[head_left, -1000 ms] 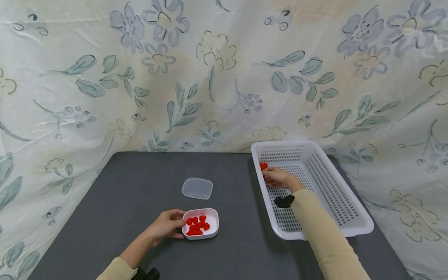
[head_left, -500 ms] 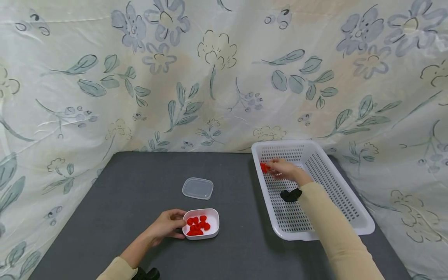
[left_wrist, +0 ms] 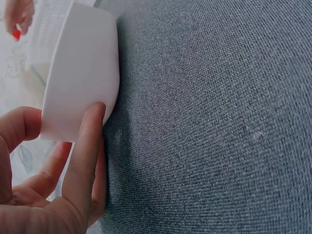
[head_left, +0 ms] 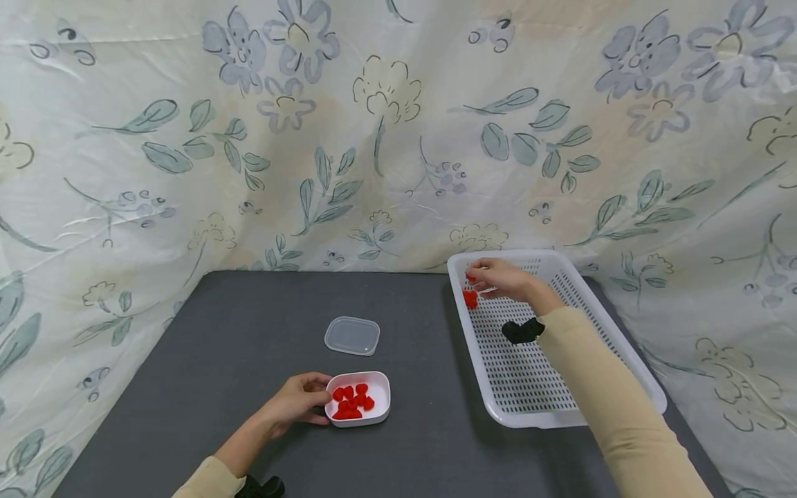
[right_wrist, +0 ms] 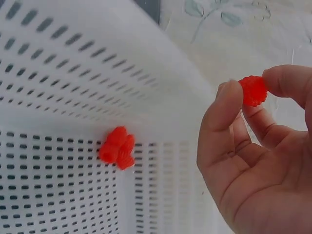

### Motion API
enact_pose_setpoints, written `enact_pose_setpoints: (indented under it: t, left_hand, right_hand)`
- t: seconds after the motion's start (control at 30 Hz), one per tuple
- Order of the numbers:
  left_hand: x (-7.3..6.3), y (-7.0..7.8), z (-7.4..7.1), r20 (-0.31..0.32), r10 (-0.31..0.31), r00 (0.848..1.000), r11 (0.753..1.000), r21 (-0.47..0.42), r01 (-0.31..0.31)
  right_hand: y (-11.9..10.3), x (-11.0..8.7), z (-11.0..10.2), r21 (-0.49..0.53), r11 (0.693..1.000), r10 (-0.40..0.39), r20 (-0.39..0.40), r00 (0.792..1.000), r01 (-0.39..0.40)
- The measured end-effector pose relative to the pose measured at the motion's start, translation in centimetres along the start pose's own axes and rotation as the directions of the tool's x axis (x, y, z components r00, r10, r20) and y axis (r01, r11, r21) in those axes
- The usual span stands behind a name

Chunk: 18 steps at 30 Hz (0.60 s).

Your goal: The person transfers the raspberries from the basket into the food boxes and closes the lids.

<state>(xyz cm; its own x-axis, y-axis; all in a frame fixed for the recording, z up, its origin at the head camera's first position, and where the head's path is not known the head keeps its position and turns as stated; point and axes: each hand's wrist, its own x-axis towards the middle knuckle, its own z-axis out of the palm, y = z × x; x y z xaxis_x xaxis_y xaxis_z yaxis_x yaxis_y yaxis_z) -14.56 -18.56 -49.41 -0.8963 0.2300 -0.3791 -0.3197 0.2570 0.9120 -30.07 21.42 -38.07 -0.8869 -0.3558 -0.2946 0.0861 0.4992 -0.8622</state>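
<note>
In the right wrist view, my right hand [right_wrist: 265, 146] pinches a red raspberry [right_wrist: 253, 91] between thumb and fingertip. Seen from the head, that hand is raised over the far left part of a white perforated basket [head_left: 523, 387]. A small cluster of raspberries [right_wrist: 118, 148] lies in the basket's corner, below and apart from the hand. My left hand [head_left: 300, 400] grips the left end of a small white container [head_left: 381, 391], thumb and fingers against its wall and rim. Several raspberries [head_left: 350, 401] sit inside this container, which rests on the table.
A clear plastic lid [head_left: 351, 336] lies flat on the dark grey table [head_left: 249, 332], just behind the container. The basket's raised rim stands to the right. A floral curtain [head_left: 398, 138] hangs along the table's far edge and sides.
My right hand has lifted up and away from the raspberry cluster in the basket, now with one raspberry between its fingers. The left hand and the container have stayed in place.
</note>
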Motion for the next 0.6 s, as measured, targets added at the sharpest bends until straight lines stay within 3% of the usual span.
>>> enact_pose_setpoints:
  t: [0.23, 0.6]
  left_hand:
    - [-0.1, -0.1, -0.1, 0.015, 0.004, 1.000, 1.000, 0.003, -0.004]
    - [-0.1, 0.2, -0.1, 0.005, -0.004, 1.000, 1.000, 0.014, 0.004]
  right_hand:
    - [-1.4, 0.1, 1.8, 0.007, 1.000, -0.029, 0.059, 0.998, 0.028]
    - [-4.1, 0.1, 6.5, -0.034, 0.997, -0.058, 0.164, 0.985, 0.064]
